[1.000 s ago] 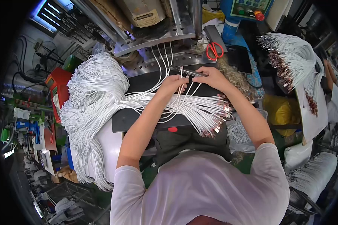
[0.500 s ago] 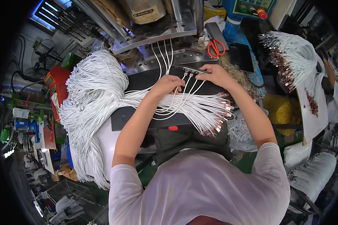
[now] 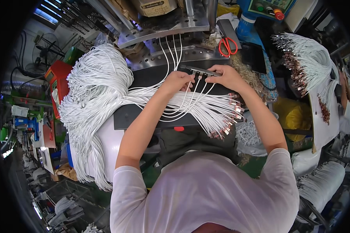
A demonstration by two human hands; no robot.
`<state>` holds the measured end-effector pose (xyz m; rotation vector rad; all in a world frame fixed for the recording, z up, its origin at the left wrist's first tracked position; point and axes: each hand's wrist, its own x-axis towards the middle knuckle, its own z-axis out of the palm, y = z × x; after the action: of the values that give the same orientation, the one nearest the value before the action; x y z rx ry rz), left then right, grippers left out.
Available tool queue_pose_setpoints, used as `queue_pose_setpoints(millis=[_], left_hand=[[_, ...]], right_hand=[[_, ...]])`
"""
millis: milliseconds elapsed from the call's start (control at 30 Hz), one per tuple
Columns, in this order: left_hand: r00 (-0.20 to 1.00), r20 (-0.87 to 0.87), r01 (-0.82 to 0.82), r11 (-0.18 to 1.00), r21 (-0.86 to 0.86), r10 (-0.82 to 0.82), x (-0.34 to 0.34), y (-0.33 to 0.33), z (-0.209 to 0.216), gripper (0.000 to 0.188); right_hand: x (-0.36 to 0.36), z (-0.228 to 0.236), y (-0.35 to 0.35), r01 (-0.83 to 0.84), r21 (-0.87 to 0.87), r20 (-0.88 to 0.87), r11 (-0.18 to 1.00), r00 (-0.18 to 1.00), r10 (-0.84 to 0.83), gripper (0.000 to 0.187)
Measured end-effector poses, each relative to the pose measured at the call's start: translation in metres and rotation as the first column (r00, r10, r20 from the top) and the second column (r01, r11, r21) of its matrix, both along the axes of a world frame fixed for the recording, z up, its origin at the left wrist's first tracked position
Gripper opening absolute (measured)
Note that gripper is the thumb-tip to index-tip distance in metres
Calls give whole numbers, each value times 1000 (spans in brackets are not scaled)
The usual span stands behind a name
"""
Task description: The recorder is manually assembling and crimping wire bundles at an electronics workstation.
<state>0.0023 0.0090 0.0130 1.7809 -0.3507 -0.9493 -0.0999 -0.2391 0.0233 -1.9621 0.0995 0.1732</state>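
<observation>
A narrow dark metal bar [image 3: 201, 71] lies across the far side of the black work surface, with a few white cable ends standing in it. My right hand [image 3: 226, 77] grips the bar's right end between thumb and fingers. At the bar's left part my left hand [image 3: 179, 81] is closed in a pinch on a white cable [image 3: 187, 93] near its connector; the fingertips partly hide it. Below both hands a thick bundle of white cables [image 3: 198, 108] spreads to the right, ending in metal plugs [image 3: 237, 110].
A large heap of white cables [image 3: 99, 73] lies left. Beyond the hands stands a perforated metal press plate [image 3: 167, 33], several cables running under it. Red-handled scissors [image 3: 228, 47] lie behind my right hand. More cables [image 3: 307, 58] hang over a board at the right.
The bar and both hands have shifted slightly to the right in the picture, as has the machine behind. My left hand has moved closer to the bar's left connector.
</observation>
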Motion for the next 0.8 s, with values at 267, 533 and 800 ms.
queue_pose_setpoints(millis=[267,533,800], left_hand=[[1000,24,-3,998,-64,5,-4,1,-9,39],[999,28,-21,991,-134,25,-7,1,-5,36],[830,556,-44,987,151,-48,5,21,21,35]], right_hand=[[6,-3,1,13,117,40,993,999,-18,39],[3,-4,2,-12,95,-12,995,1000,13,36],[22,6,-2,-98,-308,21,946,994,109,33]])
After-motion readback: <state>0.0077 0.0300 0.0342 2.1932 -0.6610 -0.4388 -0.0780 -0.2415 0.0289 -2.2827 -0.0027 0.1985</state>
